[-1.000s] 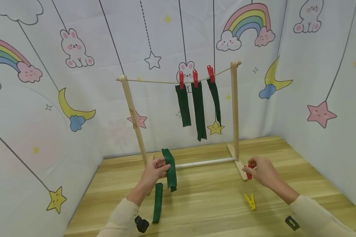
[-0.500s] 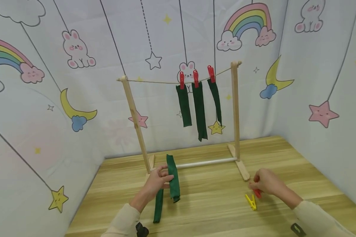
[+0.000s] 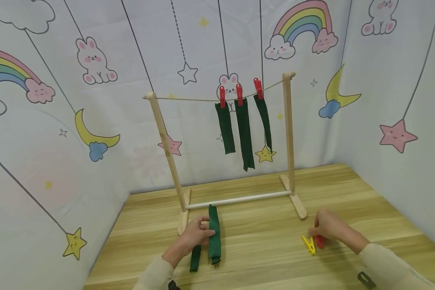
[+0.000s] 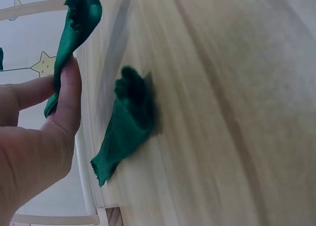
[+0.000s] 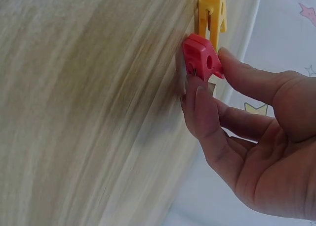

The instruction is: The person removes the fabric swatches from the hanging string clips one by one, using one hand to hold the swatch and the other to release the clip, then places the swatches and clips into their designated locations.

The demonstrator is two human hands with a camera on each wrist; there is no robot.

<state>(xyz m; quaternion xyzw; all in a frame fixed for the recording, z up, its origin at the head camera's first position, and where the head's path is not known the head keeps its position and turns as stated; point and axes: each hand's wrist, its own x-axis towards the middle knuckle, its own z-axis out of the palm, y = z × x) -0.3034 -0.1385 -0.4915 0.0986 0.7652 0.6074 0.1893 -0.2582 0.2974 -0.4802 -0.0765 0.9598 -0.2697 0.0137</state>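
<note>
My left hand (image 3: 193,238) pinches a dark green cloth strip (image 3: 214,237) between thumb and fingers, low over the table. A second green strip (image 4: 128,122) lies on the wood beside that hand; in the head view the hand covers part of it. To the right, my right hand (image 3: 330,227) holds a red clothespin (image 5: 200,53) with thumb and fingertips, down at the tabletop. Right next to it lies a yellow clothespin (image 3: 309,245). Three more green strips hang from the cord (image 3: 188,98), each under a red clothespin, the middle strip (image 3: 244,133) being the longest.
The drying rack stands on two wooden posts, the left post (image 3: 164,149) and the right post (image 3: 289,133). A white rod (image 3: 239,199) joins their feet across the table (image 3: 261,233). Behind them hangs a printed cloth backdrop (image 3: 137,129).
My left hand has lowered toward me with the green strip. My right hand has brought the red clothespin down to the table beside the yellow one. The hanging strips stay put.
</note>
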